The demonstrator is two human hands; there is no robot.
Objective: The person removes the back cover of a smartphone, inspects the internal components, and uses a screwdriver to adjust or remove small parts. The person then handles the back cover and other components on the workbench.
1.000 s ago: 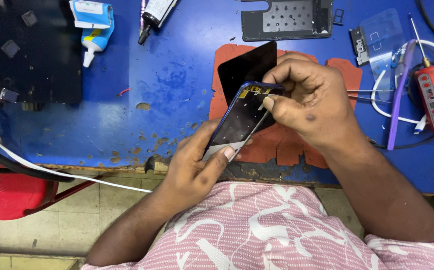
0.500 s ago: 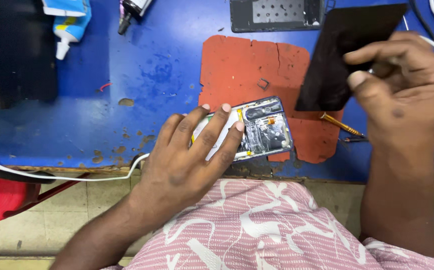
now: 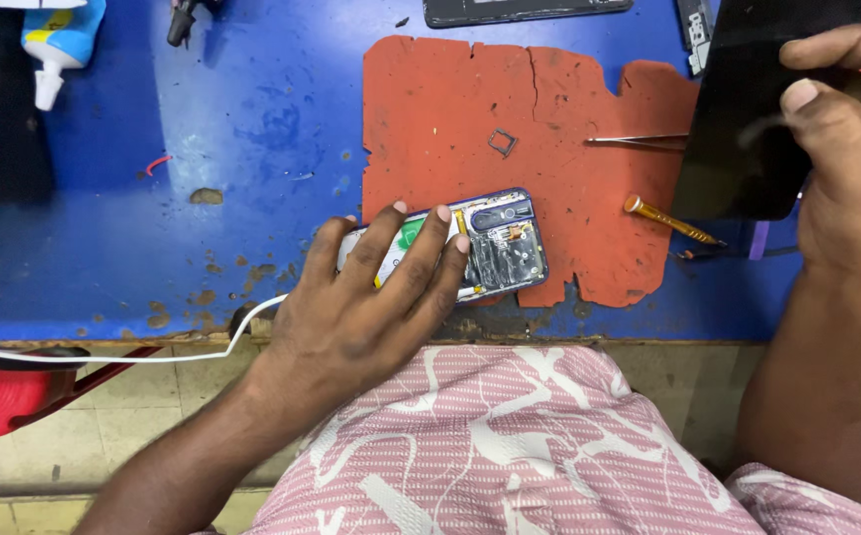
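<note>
Left hand [image 3: 371, 297] lies flat, fingers spread, pressing the opened phone body with its bare silver and green innards [image 3: 480, 243] onto the torn orange rubber mat [image 3: 470, 109]; the phone's long axis runs left to right along the mat's near edge, camera end pointing right. Right hand [image 3: 847, 149], well apart to the mat's right, pinches the flat black glossy screen panel [image 3: 748, 119] between thumb and fingers, lifted clear of the scratched blue surface [image 3: 203, 149]. Between panel and phone, on the mat's right part, lie thin metal tweezers [image 3: 639, 140] and a brass-tipped pry tool [image 3: 668, 220]. A small square metal frame [image 3: 502, 143] sits mid-mat. Far left of the mat stands a blue glue bottle [image 3: 59, 40].
</note>
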